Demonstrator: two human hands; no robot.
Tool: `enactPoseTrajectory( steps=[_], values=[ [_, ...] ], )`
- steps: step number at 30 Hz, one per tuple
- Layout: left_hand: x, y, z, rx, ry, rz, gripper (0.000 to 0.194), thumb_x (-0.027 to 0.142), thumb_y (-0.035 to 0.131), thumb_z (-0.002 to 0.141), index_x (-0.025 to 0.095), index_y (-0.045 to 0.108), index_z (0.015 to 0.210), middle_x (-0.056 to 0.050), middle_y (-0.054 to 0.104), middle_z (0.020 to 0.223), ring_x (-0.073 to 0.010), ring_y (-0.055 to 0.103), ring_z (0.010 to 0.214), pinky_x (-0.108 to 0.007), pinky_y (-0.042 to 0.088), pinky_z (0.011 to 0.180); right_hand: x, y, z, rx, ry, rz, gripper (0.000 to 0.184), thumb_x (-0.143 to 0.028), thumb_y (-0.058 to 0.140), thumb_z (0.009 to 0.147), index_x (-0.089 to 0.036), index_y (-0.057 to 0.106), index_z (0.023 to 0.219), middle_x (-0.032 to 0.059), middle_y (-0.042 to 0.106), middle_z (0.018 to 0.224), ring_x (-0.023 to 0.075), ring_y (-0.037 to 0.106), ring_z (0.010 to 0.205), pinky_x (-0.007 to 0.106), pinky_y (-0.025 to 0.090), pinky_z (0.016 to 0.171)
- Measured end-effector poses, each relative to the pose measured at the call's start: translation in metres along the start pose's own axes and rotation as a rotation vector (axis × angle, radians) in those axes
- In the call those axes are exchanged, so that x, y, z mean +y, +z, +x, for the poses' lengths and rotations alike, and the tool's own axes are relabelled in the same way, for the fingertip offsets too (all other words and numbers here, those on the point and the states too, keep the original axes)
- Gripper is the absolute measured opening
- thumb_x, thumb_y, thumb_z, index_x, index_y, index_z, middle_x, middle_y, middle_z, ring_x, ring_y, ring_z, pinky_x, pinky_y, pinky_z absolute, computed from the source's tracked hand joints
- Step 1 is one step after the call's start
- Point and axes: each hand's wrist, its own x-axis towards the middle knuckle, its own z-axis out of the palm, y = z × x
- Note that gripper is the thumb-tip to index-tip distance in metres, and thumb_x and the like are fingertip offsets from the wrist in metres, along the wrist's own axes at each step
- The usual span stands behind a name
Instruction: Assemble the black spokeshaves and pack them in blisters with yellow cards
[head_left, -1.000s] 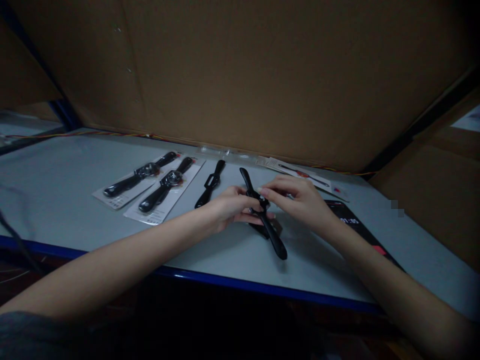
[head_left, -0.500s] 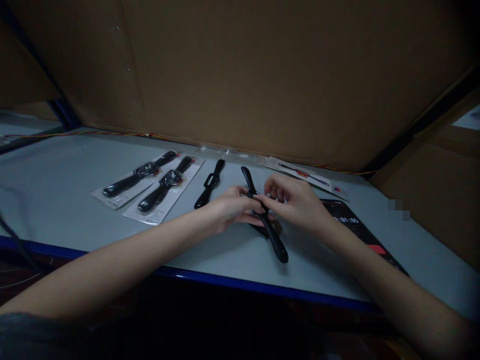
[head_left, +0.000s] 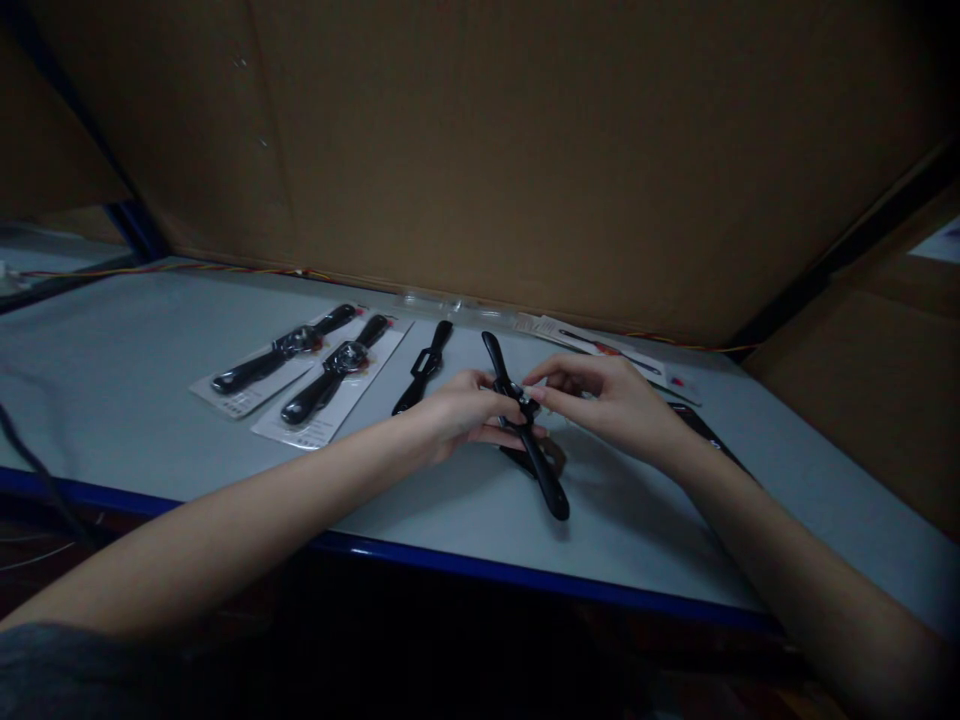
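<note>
Black silicone watch strap (head_left: 546,480) with a small dark watch case (head_left: 525,405) at its middle lies across the pale grey table (head_left: 150,400), between the person's two hands and back from the table's blue front edge (head_left: 450,562). The left hand (head_left: 469,410) is closed, its fingers curled around the near side of the case. The right hand (head_left: 607,395) comes in from the other side, with its thumb and forefinger (head_left: 541,392) pinching at the case. The dim light and the fingers hide exactly which part they press. A dark piece (head_left: 519,460) lies under the strap, but its shape cannot be made out.

Just left of the hands lies a loose black watch strap (head_left: 424,365). Further left are two white backing cards (head_left: 330,410) holding black watches, and beyond the right hand lies another card (head_left: 600,345). A black phone (head_left: 701,425) sits near the right forearm.

The slick strap could twist or slip if the pinch loosens or the two hands pull unevenly. Any small part that came free could be hard to spot in this dim light against the dark pieces. A sideways slip of the left hand could also knock the loose strap beside it.
</note>
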Motion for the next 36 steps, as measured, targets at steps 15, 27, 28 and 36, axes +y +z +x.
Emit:
enactPoseTrajectory(
  steps=[15,27,28,36],
  values=[
    [-0.001,0.001,-0.002,0.055,0.02,0.02,0.034,-0.005,0.056,0.071,0.009,0.042,0.099,-0.006,0.065,0.071,-0.0176,0.069,0.065,-0.029,0.057,0.064,0.0,0.004,-0.002,0.035,-0.128,-0.281,0.017,-0.033,0.061,0.077,-0.017,0.058,0.07,-0.0023,0.052,0.056,0.0102,0.045,0.051,0.023,0.03,0.049],
    [0.002,0.003,-0.004,0.093,0.026,0.068,0.03,-0.006,0.057,0.069,0.01,0.045,0.092,-0.004,0.062,0.069,-0.0164,0.067,0.06,-0.028,0.056,0.06,0.007,0.003,0.002,-0.002,-0.442,-0.452,0.012,-0.017,0.051,0.084,-0.017,0.062,0.087,0.0051,0.058,0.077,0.0172,0.052,0.076,0.029,0.039,0.067],
    [0.002,0.003,-0.004,0.099,0.027,0.067,0.031,-0.007,0.057,0.069,0.009,0.045,0.093,-0.003,0.061,0.068,-0.0164,0.067,0.06,-0.028,0.056,0.059,0.007,0.003,0.001,0.002,-0.432,-0.431,0.012,-0.016,0.051,0.083,-0.017,0.062,0.088,0.0048,0.059,0.076,0.0169,0.052,0.075,0.029,0.039,0.067],
    [0.002,0.004,-0.006,0.072,0.014,0.059,0.036,-0.008,0.056,0.069,0.009,0.042,0.098,-0.004,0.062,0.069,-0.0171,0.068,0.061,-0.028,0.057,0.06,-0.004,0.005,-0.001,0.002,-0.217,-0.174,0.011,-0.025,0.057,0.081,-0.018,0.066,0.08,0.0019,0.063,0.07,0.0129,0.054,0.062,0.025,0.041,0.058]
  ],
)
